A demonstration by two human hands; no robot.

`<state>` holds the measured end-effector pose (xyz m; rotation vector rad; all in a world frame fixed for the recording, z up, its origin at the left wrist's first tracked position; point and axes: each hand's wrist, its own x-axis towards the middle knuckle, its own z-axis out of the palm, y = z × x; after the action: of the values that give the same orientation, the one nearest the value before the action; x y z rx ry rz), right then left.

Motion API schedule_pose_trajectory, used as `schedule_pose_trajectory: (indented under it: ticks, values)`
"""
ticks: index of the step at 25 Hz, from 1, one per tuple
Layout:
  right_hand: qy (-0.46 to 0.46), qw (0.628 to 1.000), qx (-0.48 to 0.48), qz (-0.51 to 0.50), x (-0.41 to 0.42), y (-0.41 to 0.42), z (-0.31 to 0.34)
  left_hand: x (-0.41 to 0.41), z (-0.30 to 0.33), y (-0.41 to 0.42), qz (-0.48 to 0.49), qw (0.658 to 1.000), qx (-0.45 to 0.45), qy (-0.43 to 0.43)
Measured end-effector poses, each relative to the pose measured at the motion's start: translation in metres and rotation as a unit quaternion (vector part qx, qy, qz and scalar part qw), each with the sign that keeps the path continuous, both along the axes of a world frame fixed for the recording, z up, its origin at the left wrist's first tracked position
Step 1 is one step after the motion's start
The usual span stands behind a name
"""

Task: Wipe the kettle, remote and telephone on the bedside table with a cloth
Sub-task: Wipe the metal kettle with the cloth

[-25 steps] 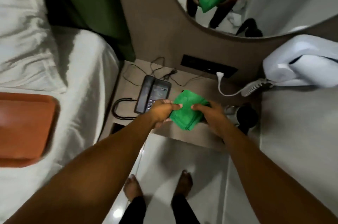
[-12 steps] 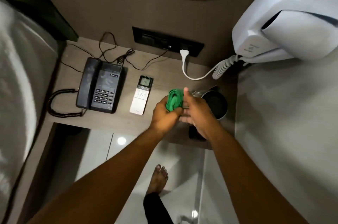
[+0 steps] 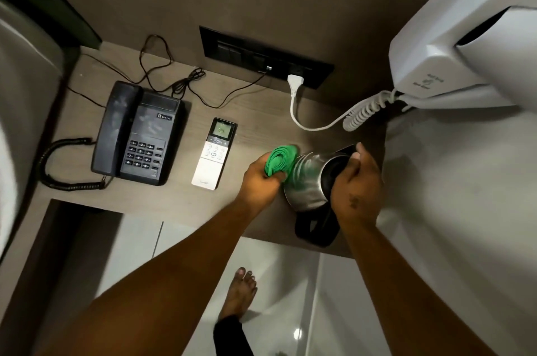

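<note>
A steel kettle stands at the right end of the bedside table, on a black base. My right hand grips the kettle's rim from the top. My left hand holds a bunched green cloth pressed against the kettle's left side. A white remote with a lit screen lies in the middle of the table. A black telephone sits at the left, its handset on the cradle.
A white wall-mounted hair dryer hangs at the right, its coiled cord and white plug reaching a black socket panel. Thin black wires lie behind the telephone. A bed edge borders the left.
My hands have parted: the right one has taken hold of the kettle's rim, the left one has brought the cloth against the kettle's side. The view has closed in on the table.
</note>
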<state>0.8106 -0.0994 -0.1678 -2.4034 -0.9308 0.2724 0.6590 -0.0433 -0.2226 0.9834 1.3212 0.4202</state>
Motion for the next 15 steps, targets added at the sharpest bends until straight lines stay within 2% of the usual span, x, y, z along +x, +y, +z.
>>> schedule_pose_trajectory:
  ticks: [2,4,6,10,13,15]
  values:
    - [-0.023,0.999,0.027,0.005,0.001,-0.001,-0.005,0.014,-0.003,0.017,-0.003,0.994,-0.062,-0.086]
    - [-0.031,0.999,0.027,0.007,0.001,-0.001,-0.007,0.030,-0.004,0.035,0.050,0.964,-0.191,-0.178]
    - [-0.039,0.999,0.022,0.012,0.002,-0.001,-0.008,0.043,-0.010,0.050,0.085,0.945,-0.252,-0.189]
    - [-0.045,0.999,0.010,0.017,0.005,-0.003,-0.013,0.058,-0.014,0.051,0.026,0.982,-0.155,-0.101]
    - [-0.046,0.999,0.004,0.018,0.006,-0.002,-0.016,0.066,-0.014,0.052,-0.035,0.984,-0.131,-0.117]
    - [-0.051,0.999,0.006,0.016,0.006,-0.002,-0.017,0.069,-0.010,0.048,-0.026,0.979,-0.139,-0.146]
